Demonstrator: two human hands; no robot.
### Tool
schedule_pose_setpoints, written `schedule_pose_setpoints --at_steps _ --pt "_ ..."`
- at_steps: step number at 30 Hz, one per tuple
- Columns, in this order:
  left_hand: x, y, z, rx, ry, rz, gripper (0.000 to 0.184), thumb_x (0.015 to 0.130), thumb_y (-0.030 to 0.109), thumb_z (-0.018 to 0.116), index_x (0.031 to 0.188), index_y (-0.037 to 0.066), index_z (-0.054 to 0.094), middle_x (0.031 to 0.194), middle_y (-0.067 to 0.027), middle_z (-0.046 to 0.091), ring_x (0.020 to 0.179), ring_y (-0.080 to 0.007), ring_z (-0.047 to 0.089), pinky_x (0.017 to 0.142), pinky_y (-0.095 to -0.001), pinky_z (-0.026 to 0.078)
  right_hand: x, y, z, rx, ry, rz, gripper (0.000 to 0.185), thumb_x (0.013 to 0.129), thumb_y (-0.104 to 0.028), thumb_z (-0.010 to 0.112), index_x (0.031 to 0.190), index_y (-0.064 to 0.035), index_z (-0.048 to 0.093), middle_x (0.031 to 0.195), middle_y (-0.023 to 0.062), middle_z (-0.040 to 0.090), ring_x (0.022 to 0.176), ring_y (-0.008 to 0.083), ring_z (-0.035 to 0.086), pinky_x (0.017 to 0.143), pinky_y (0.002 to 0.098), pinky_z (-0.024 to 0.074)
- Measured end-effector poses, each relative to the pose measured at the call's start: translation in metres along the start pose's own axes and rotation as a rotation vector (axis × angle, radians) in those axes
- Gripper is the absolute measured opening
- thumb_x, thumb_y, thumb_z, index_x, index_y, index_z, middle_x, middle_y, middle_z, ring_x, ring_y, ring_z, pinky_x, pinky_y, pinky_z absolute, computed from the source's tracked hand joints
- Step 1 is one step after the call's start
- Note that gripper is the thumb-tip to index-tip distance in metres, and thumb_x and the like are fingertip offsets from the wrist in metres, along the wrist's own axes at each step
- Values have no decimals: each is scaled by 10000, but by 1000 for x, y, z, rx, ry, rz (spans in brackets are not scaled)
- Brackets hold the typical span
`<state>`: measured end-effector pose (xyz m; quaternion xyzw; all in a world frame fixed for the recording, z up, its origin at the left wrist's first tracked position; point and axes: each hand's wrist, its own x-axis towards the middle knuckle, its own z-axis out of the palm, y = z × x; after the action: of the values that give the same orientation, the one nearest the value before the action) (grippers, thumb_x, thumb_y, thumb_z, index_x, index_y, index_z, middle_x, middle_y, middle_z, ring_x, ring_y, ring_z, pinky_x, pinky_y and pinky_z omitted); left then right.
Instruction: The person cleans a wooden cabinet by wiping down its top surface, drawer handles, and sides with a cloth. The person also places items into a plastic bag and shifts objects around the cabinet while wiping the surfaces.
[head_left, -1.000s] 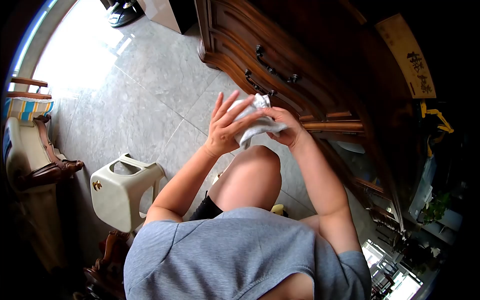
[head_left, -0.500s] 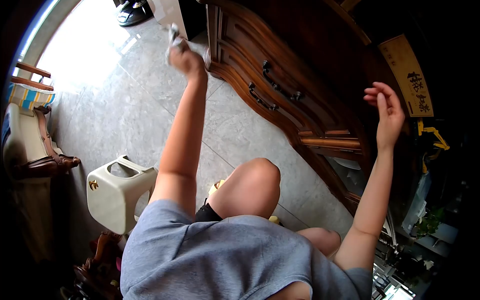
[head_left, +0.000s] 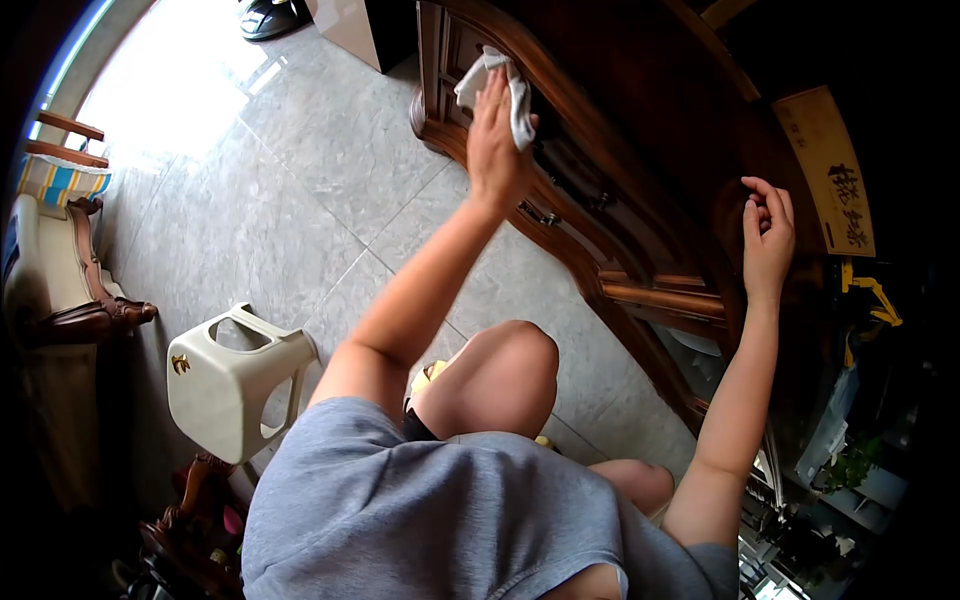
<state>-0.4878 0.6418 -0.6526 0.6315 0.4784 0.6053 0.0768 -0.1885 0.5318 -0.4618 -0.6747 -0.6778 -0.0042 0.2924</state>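
Observation:
My left hand holds a white cloth flat against the drawer front of a dark brown wooden cabinet. Its fingers lie stretched over the cloth, which sticks out on both sides of them. Black metal handles on the drawers show just below that hand. My right hand is by the cabinet's dark top, near a wooden plaque with black characters. It holds nothing; its fingers are loosely curled, with the thumb apart. Whether it touches the top I cannot tell.
A white plastic stool stands on the grey tiled floor at my left. Beyond it is a carved wooden seat with pale upholstery. Yellow toy-like arms and a green plant are at the far right.
My left hand has swung right with the cloth, from above the floor onto the drawer front. My right hand has dropped slightly and its fingers have curled more.

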Motion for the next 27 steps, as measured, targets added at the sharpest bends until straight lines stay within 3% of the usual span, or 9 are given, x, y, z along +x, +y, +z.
schedule_pose_setpoints --at_steps 6,11,15,17,18,19,23,24,27 --pt "40 -31 -16 -6 70 36 341 927 -4 642 1266 24 644 1378 -213 612 1234 -434 618 1030 -432 524 -2 0 -1 17 -12 12 251 989 -2 603 1191 -99 717 963 -6 548 763 79 511 697 220 452" --pt "-3 18 -6 13 -51 -85 456 768 -81 678 1206 43 657 1351 -172 618 1193 -425 636 989 -448 549 -2 1 0 2 -8 17 263 990 1 600 1204 -101 714 968 1 550 764 87 517 701 228 463" --pt "-47 49 -18 63 -228 200 464 820 41 733 1277 6 664 1448 -179 564 1275 -402 600 1071 -476 514 -4 0 0 23 -9 1 265 990 -1 600 1208 -100 714 970 3 551 763 90 520 701 233 466" --pt "-58 57 -23 -63 -361 367 490 797 -2 629 1285 -18 660 1519 -205 497 1459 -413 437 1229 -489 373 -5 -3 -1 -16 -3 -7 259 990 -4 603 1202 -99 717 981 3 561 766 93 525 701 233 466" --pt "-52 61 -28 -74 -407 442 396 872 53 715 1264 3 688 1435 -198 586 1275 -369 610 1035 -452 517 -5 -3 -1 -15 -1 -6 259 990 -4 603 1202 -99 717 981 3 561 766 93 525 701 233 466" --pt "-50 66 -30 -75 -405 447 396 872 53 715 1264 3 688 1435 -198 586 1275 -369 610 1035 -452 517 -5 -3 -1 10 -6 -1 254 989 -5 606 1195 -98 720 988 1 568 774 94 527 707 233 467" --pt "-53 59 -58 -700 -278 -928 368 1032 335 628 1176 0 677 1079 -124 715 1008 -204 650 904 -358 532 -7 -1 -5 54 -10 19 240 986 -5 614 1178 -94 727 1004 -3 589 798 95 533 731 234 470" --pt "-34 75 -71 -961 4 -979 513 1045 474 598 1238 0 633 1134 -142 688 1042 -224 643 928 -372 529 -7 -1 -6 50 -10 20 240 986 -5 614 1178 -94 727 1004 -3 589 798 95 533 731 234 470" --pt "-2 27 -93 -1251 403 -1042 528 1113 426 449 1407 -9 507 1363 -201 598 1241 -343 608 1099 -518 492 -6 1 -6 83 -14 25 233 984 -5 618 1171 -91 727 1003 -8 593 803 96 531 742 236 469"
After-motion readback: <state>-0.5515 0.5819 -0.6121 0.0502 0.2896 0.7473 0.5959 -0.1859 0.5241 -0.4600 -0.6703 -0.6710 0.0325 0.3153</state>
